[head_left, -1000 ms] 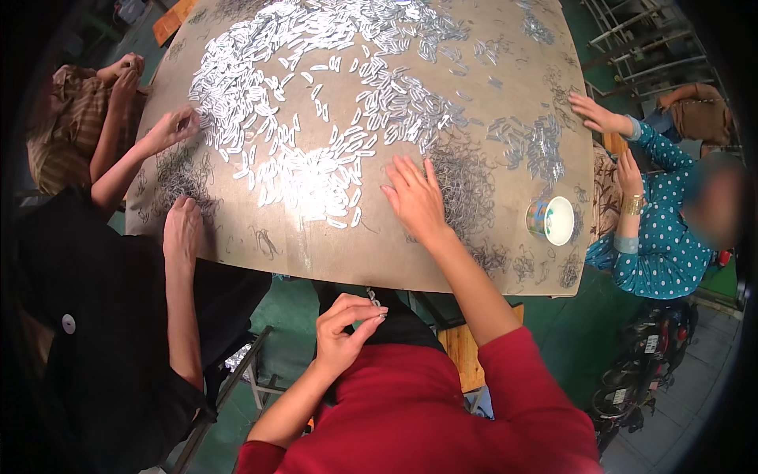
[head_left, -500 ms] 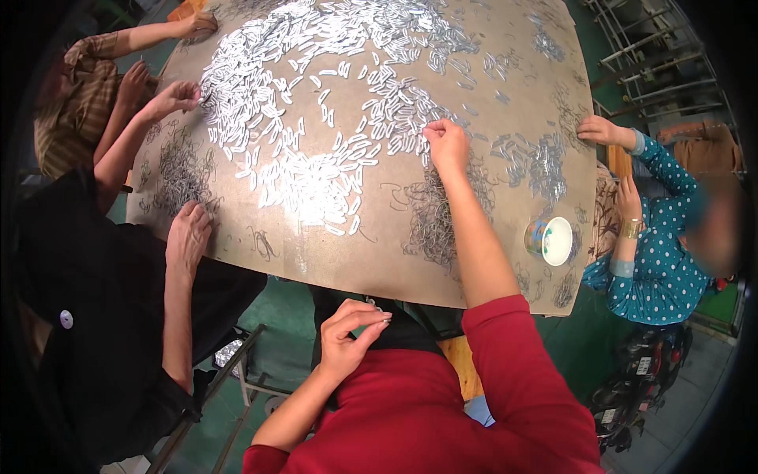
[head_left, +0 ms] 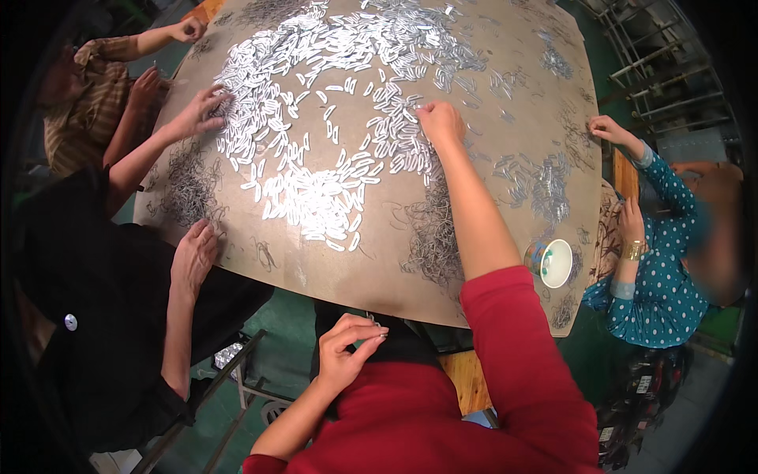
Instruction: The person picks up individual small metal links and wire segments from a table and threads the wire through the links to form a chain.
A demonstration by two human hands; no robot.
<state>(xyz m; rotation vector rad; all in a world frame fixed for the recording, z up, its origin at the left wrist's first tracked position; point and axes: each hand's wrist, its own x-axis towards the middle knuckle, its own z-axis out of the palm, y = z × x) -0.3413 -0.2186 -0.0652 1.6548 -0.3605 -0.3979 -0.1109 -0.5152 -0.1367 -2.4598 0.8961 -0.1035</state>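
Observation:
Near my lap, just off the table's near edge, my left hand [head_left: 350, 347] is closed in a pinch on a small silvery metal piece [head_left: 382, 332]. My right hand [head_left: 442, 124] reaches far over the table, thumb and fingers pressed together at the right edge of a large spread of flat, elongated silver metal pieces [head_left: 316, 193]. Whatever those fingertips hold is too small to make out. Under my right forearm lies a tangled heap of thin dark wire hooks [head_left: 434, 241].
The brown-covered table [head_left: 347, 276] holds another wire heap [head_left: 188, 189] on the left. A white-rimmed tub [head_left: 557, 263] stands near the right edge, below more silver pieces [head_left: 545, 186]. Co-workers' hands [head_left: 197, 114] work at the left; a person in dotted sleeves [head_left: 659, 245] sits right.
My right hand has moved slightly farther away and left along the silver pieces. My left hand keeps its pinch. A left co-worker's hand has moved onto the pile, fingers spread. The view has shifted slightly.

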